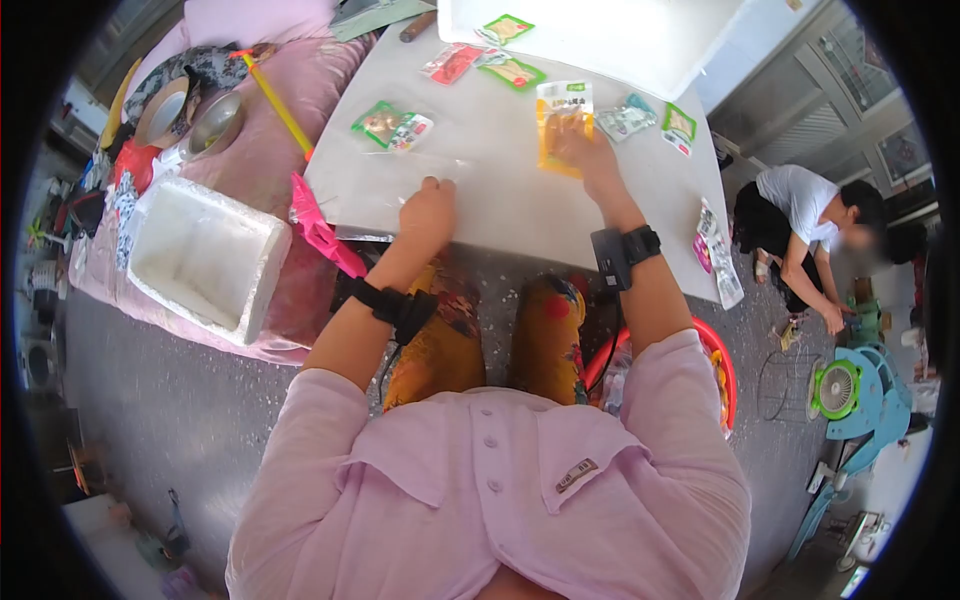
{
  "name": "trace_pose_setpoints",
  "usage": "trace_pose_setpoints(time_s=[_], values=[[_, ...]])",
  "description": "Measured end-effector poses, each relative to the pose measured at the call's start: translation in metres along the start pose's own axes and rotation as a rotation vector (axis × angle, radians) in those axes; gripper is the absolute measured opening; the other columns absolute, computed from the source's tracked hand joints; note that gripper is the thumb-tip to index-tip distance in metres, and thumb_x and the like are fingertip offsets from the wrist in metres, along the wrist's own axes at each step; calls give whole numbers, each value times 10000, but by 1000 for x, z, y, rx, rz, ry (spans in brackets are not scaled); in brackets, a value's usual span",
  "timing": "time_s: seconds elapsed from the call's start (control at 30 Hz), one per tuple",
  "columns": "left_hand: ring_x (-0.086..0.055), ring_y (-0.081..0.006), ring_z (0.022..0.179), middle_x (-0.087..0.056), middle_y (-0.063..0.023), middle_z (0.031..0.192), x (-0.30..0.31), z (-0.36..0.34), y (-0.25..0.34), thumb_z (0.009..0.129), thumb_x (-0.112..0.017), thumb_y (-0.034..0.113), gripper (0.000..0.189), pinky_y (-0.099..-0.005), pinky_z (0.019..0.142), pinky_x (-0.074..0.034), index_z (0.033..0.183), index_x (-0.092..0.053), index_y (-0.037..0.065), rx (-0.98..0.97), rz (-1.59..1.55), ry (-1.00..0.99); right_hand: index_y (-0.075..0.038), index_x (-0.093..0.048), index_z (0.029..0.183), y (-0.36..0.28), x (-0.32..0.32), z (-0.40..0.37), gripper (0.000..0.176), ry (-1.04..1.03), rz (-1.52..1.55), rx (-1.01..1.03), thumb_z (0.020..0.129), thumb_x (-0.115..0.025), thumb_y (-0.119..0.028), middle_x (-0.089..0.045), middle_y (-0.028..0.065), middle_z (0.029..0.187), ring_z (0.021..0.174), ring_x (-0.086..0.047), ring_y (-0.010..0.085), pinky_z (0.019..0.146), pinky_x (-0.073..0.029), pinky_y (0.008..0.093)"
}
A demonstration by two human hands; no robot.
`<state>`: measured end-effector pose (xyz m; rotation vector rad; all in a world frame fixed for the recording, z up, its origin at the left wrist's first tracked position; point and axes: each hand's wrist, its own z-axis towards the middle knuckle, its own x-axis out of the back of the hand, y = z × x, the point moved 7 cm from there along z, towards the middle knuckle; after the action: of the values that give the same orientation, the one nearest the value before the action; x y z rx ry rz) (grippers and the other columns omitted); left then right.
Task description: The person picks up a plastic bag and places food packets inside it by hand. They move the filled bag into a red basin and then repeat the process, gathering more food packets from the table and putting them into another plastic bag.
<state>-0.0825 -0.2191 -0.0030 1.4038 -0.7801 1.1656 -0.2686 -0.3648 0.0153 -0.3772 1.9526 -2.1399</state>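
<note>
My left hand (428, 212) is closed at the near side of the white table, its fingers on the edge of a clear plastic bag (385, 185) that lies flat and is hard to make out. Farther right, my right hand (588, 158) grips a yellow food packet (563, 100), covering its lower part. Beside that packet lie a pale green packet (627, 118) and a green-edged one (679, 128). A green-and-white packet (392, 127) rests beyond my left hand. Toward the back are a red packet (452, 63) and two green-edged packets (512, 70).
A white foam box (600, 35) stands at the table's back, another foam box (190, 318) on the pink-covered bed at left. A red tub (728, 400) with packets sits under the table's right side. At right, another person (800, 210) bends near a green-and-blue fan (836, 388).
</note>
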Motion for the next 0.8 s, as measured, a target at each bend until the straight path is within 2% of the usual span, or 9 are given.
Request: trace_pose_setpoints(time_s=[0.03, 0.13, 0.23, 0.33, 0.43, 0.53, 0.6, 0.73, 0.8], values=[[-533, -352, 743, -476, -198, 928, -1, 1, -2, 707, -427, 79, 147, -426, 643, -443, 836, -454, 14, 4, 1, 16, -2, -500, 829, -5, 0, -9, 187, 6, 217, -51, 740, -518, -166, -534, 99, 669, 639, -527, 139, 596, -421, 265], [-530, -357, 705, -506, -191, 843, 2, 0, -5, 712, -429, 91, 129, -434, 624, -434, 816, -452, 20, -7, 3, 73, 16, -499, 849, 17, 21, 1, 202, 132, -80, -7, 739, -499, -152, -539, 148, 648, 638, -544, 202, 600, -430, 301], [-524, -363, 677, -523, -186, 775, 8, -4, -5, 718, -425, 95, 116, -439, 614, -422, 803, -448, 20, -2, -30, 144, 24, -504, 875, -7, 23, 20, 235, 179, -1078, 478, 726, -490, -156, -546, 209, 701, 687, -548, 280, 624, -430, 340], [-525, -357, 671, -530, -187, 735, 6, -5, -7, 719, -434, 93, 119, -435, 602, -418, 810, -451, 18, -21, -64, 180, 22, -513, 885, 11, -22, 11, 260, -537, -1169, 311, 720, -483, -177, -546, 237, 766, 749, -532, 334, 666, -418, 380], [-524, -350, 668, -531, -189, 719, 0, -3, -13, 716, -441, 81, 133, -425, 591, -414, 832, -454, 16, -61, -123, 251, 13, -520, 883, -7, -33, 22, 296, -628, -1393, 2, 715, -500, -230, -553, 217, 831, 798, -529, 329, 700, -408, 385], [-517, -336, 669, -530, -178, 724, 2, -7, -12, 701, -465, 54, 174, -418, 595, -414, 870, -468, 10, -151, -176, 396, -1, -522, 898, -13, -19, 75, 335, -267, -1073, 403, 707, -514, -276, -551, 201, 887, 839, -519, 326, 743, -400, 377], [-508, -318, 619, -510, -144, 661, 6, -9, -10, 650, -497, 32, 242, -409, 545, -412, 891, -489, 4, -214, -213, 517, -15, -512, 941, -4, -23, 109, 390, -160, -1052, 356, 693, -529, -316, -537, 192, 938, 885, -505, 309, 768, -394, 371], [-497, -306, 603, -505, -135, 674, 10, -8, -10, 632, -507, 38, 216, -397, 536, -407, 846, -502, 6, -254, -246, 511, -46, -468, 1048, 20, -43, 173, 511, -44, -1072, 241, 664, -560, -371, -460, 164, 1100, 1014, -442, 271, 810, -373, 397], [-495, -305, 600, -503, -132, 673, 8, -8, -11, 625, -511, 37, 213, -396, 535, -404, 835, -507, 4, -268, -244, 520, -63, -409, 1123, 17, -59, 191, 588, -28, -1087, 181, 655, -569, -381, -365, 151, 1194, 1083, -374, 267, 816, -356, 440]])
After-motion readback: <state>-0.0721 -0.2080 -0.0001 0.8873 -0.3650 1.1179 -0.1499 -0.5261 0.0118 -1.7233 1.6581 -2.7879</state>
